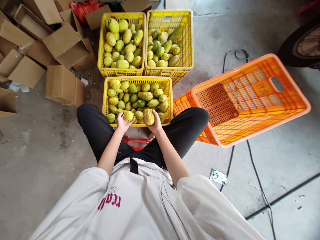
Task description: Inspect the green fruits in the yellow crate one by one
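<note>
Head cam: my left hand (123,122) cups a roundish yellow-green fruit (128,115), my right hand (156,124) grips a ridged yellow fruit (149,116), both by the yellow plastic crate (137,78), probably parked knee-close for easy reach.

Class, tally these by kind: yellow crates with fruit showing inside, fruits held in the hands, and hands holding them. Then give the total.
Back-left yellow crate, back-right yellow crate, front yellow crate: 3
Held left fruit, held right fruit: 2
Left hand, right hand: 2
Total: 7
</note>
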### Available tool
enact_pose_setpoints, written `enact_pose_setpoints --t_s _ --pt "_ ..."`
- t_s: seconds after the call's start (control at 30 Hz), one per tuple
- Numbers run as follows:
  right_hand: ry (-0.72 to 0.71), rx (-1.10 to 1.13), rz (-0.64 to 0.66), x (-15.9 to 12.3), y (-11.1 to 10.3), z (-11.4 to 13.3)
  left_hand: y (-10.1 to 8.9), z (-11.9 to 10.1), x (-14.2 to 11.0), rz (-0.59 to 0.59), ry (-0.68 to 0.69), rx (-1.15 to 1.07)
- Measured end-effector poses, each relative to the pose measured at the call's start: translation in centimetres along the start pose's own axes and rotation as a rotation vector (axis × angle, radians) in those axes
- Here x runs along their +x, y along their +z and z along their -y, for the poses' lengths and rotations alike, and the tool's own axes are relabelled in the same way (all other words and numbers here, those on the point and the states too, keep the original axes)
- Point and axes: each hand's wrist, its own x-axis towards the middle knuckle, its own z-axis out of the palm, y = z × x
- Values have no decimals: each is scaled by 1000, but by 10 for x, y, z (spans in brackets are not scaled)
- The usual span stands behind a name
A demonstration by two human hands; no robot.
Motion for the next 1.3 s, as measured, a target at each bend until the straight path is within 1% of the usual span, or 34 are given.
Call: enact_pose_setpoints --t_s 0.13,0.2,0.27,0.37,0.47,0.57,0.63,0.7,0.83,0.9,0.97,1.07,1.13,1.2,1.27,1.3 --pt "-48 27 3 0 1 -1 4 1 -1 -1 -3 -47" --pt "-70 44 36 0 0 -1 6 1 -1 1 14 -42" --pt "-70 53 79 -2 0 0 6 2 -1 0 62 -31" --pt "-62 47 143 -6 1 1 4 4 -1 20 126 -4" --pt "-77 46 190 -10 3 2 1 6 1 40 153 22" --pt "-80 38 193 -9 5 2 -2 7 3 54 159 32" --pt "-74 16 146 -6 4 1 -3 7 6 42 148 48" --pt "-47 -26 49 -1 1 -1 -4 7 9 -28 122 73" --pt "76 -117 -212 11 -10 -7 -5 9 15 -297 23 152" --pt "124 -140 -304 14 -15 -10 -6 10 17 -395 -11 196" --pt "123 -138 -363 13 -17 -11 -6 11 18 -420 -15 216" --pt "111 -110 -425 8 -14 -9 -7 12 18 -380 8 219" --pt "171 -113 -469 7 -5 -7 -9 13 18 -357 21 222" --pt "247 -136 -481 11 11 -2 -12 16 19 -351 21 218" --pt "290 -162 -455 26 38 5 -15 18 20 -357 13 204" --pt "296 -176 -430 37 56 10 -16 18 21 -355 13 194"
